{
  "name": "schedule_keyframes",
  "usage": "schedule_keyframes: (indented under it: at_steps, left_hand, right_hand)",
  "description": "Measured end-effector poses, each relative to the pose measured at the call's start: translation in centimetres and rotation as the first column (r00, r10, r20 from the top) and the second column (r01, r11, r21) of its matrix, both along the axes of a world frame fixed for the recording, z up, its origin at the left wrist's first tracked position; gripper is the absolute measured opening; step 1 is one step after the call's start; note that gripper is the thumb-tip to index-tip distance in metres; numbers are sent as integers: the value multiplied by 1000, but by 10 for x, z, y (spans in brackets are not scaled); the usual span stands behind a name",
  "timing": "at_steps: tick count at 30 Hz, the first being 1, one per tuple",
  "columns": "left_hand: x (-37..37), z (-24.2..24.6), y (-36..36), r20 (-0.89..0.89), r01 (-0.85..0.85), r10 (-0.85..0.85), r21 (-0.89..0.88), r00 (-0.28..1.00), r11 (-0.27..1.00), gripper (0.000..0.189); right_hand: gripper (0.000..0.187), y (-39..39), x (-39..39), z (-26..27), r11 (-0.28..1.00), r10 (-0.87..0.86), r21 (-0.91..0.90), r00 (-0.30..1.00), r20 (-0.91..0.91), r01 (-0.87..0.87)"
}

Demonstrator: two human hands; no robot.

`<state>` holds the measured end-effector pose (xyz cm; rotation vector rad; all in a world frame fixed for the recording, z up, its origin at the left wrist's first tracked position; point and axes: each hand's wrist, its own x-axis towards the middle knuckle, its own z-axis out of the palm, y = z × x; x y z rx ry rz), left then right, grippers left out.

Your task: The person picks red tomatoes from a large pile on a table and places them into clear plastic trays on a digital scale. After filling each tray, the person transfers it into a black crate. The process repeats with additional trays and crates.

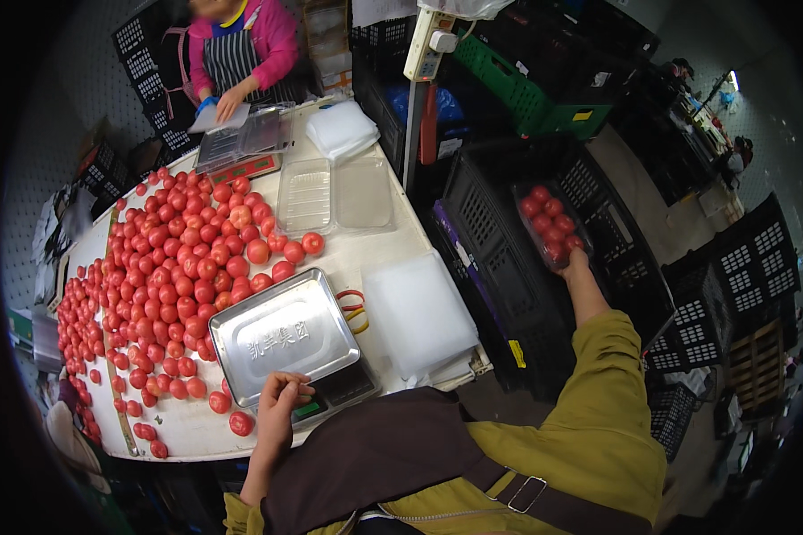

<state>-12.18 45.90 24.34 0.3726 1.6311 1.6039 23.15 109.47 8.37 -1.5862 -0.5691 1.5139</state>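
Observation:
My right hand [573, 262] grips the near end of a clear plastic box of tomatoes [550, 224], held within the opening of a black plastic crate [502, 221]. Loosely curled, my left hand [281, 401] is at the near edge of a digital scale with a steel pan [284, 334]; nothing shows in its fingers. A big heap of loose red tomatoes [174, 267] spreads over the white table [334, 267] left of the scale. A few single tomatoes lie close to my left hand.
White foam sheets [418, 314] are stacked right of the scale, by red and yellow rings [354, 311]. An open plastic clamshell [334, 195] lies farther back. Across the table, a person [247, 53] handles a white sheet by a red scale [244, 168]. A post carries a power strip [429, 43].

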Motion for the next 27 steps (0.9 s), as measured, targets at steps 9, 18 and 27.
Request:
schedule_keyframes:
  at_steps: [9,18,27]
  left_hand:
    - [-3,-6,7,-30,-45,42,-91,999,995,16]
    - [-101,-37,110,-509,105,-149,-114,848,988,17]
    - [-257,-131,266,-766,-112,-522,-597,375,795,27]
  right_hand:
    - [47,-32,-97,108,523,33,602,720,693,-603]
    - [86,-159,-186,165,208,-8,-101,-105,994,-973]
    - [85,-156,-188,163,190,35,-73,-67,997,-979]
